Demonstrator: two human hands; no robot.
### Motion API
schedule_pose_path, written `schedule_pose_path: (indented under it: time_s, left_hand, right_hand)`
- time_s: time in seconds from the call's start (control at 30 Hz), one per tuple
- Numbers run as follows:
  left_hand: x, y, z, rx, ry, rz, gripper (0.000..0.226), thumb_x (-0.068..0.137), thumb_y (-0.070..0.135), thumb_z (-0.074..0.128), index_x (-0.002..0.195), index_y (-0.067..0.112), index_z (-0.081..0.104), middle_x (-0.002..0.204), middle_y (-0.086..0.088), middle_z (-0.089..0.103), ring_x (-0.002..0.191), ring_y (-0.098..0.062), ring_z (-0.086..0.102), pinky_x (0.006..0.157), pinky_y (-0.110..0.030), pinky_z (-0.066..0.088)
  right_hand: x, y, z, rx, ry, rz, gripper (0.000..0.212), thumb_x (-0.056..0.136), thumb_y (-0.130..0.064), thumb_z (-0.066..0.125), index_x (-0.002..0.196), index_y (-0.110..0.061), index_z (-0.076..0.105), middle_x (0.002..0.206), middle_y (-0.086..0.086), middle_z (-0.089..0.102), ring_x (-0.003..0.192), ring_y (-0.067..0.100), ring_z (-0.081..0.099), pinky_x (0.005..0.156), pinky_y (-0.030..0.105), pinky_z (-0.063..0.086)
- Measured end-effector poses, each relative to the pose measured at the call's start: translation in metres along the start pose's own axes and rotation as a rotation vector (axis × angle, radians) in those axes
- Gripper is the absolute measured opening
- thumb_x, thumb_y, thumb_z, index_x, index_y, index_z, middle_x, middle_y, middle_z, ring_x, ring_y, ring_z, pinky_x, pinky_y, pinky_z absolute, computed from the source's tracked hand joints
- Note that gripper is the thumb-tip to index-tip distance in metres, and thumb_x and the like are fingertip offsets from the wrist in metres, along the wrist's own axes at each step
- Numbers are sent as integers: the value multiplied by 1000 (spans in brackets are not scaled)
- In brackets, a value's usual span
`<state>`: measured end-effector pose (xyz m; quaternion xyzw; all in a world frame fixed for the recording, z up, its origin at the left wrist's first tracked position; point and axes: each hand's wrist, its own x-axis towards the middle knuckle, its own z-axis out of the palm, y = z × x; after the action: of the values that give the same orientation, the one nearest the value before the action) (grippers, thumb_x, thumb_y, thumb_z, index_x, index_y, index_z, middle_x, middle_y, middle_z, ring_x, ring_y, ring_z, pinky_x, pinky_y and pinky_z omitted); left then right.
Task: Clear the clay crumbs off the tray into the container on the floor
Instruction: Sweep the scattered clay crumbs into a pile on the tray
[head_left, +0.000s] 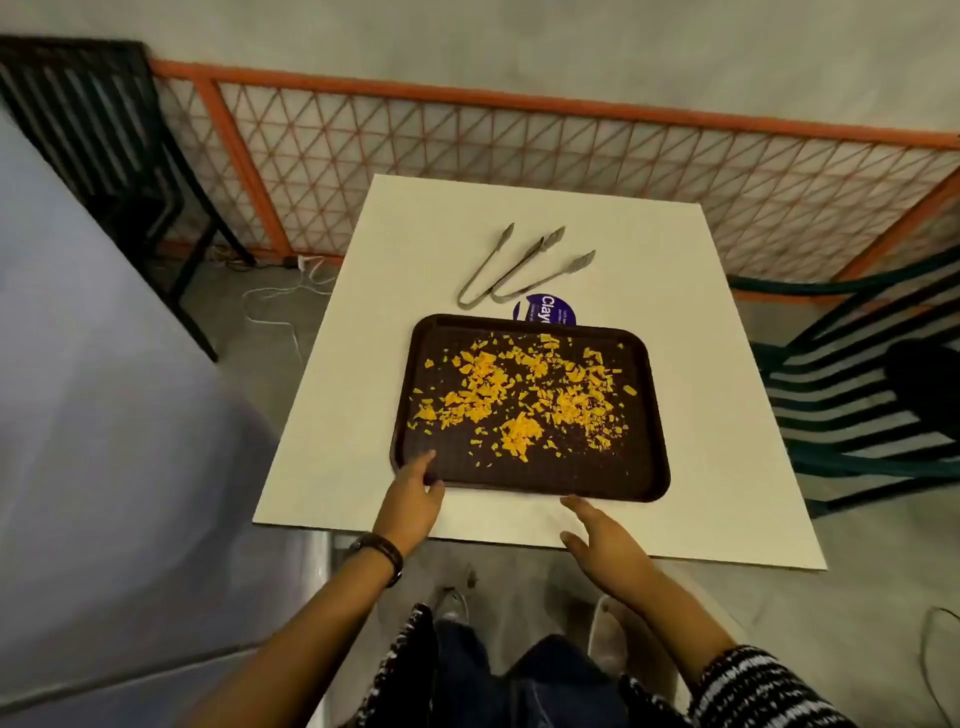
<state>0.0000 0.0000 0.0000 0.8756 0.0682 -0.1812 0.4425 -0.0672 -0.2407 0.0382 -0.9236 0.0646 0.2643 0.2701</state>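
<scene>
Left hand: the left hand (413, 491), a dark band on its wrist, lies open with fingers spread at the near left corner of the tray; the fingertips (427, 457) rest on the rim, nothing gripped.
Right hand: the right hand (597, 535) hovers open over the near edge of the white square tabletop (363, 364), fingers loosely extended, just short of the tray's near rim and holding nothing.
Tray: the dark brown rectangular plastic tray (639, 467) sits flat on the near half of the tabletop.
Crumbs: orange-yellow clay crumbs (519, 400) lie scattered across the tray's middle and far part.
Lid: a round purple printed lid or tub (545, 310) peeks out at the tray's far edge; which it is, I cannot tell.
Tongs: two metal tongs (524, 267) lie side by side towards the tabletop's far edge.
</scene>
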Motion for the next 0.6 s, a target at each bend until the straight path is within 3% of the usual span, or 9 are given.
schedule_pose_path:
  time_s: [0.23,0.37,0.6]
  left_hand:
    - [63,-2,17,267,43,54,64,91,18,48,146,11,16,157,-12,6,145,-29,4,118,-41,16]
    - [82,-3,25,535,76,63,66,93,29,43,146,7,12,156,-19,1,144,-36,-4,117,-43,3]
    - [83,-4,38,558,53,-25,69,94,43,30,146,8,1,155,-21,-5,144,-33,-8,116,-39,-4]
  right_hand:
    - [33,23,-13,27,19,75,53,96,-24,50,146,-18,31,158,2,17,141,19,31,112,24,24]
    - [49,49,-26,37,29,90,55,94,-22,53,145,-16,32,159,5,12,144,21,24,114,27,22]
    - [73,83,-42,-14,-52,77,63,96,-27,50,150,-17,19,160,6,-5,145,26,20,115,31,24]
